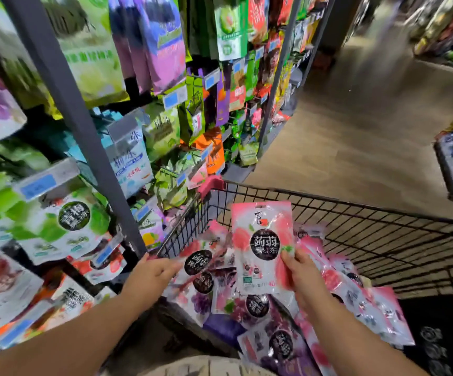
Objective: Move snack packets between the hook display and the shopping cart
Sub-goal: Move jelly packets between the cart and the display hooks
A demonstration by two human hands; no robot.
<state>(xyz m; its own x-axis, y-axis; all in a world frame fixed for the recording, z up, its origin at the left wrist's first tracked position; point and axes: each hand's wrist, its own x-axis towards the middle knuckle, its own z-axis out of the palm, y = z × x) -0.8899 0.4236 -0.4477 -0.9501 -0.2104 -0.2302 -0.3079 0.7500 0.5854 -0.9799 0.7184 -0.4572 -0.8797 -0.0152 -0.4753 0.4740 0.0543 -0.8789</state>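
On the left, the hook display (pixel 162 131) fills the view with hanging green, purple, blue and orange snack packets and blue price tags, and one of its two grey uprights (pixel 65 99) slants down just beside the cart's near left corner. One black wire shopping cart (pixel 355 204) stands against it on the wood floor (pixel 355 131), holding a heap of pink and purple jelly packets (pixel 258 305), overlapped too much to count. Above the heap, one pink peach jelly packet (pixel 263 245) is held upright, long axis vertical, its hang-hole end up and its printed face toward the camera. The right hand (pixel 304 278) pinches its lower right edge. The left hand (pixel 149 275) reaches another pink packet (pixel 198 263) at the cart's left wall; motion blur hides whether it grips.
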